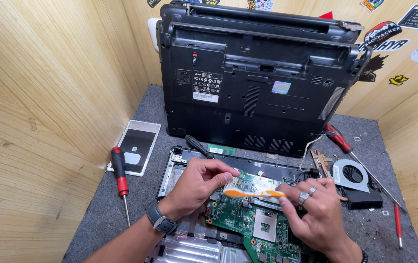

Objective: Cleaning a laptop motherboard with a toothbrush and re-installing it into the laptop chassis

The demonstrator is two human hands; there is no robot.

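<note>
Green motherboard (248,221) lies exposed in the opened laptop base (170,175); left hand (196,187) and right hand (316,212) pinch an orange pry tool (253,194) over it, fan (350,174) already out at 3 o'clock.

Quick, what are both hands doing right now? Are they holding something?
Left hand: closed, pinching one end of the orange plastic pry tool over the green motherboard.
Right hand: closed, pinching the tool's other end.
</note>
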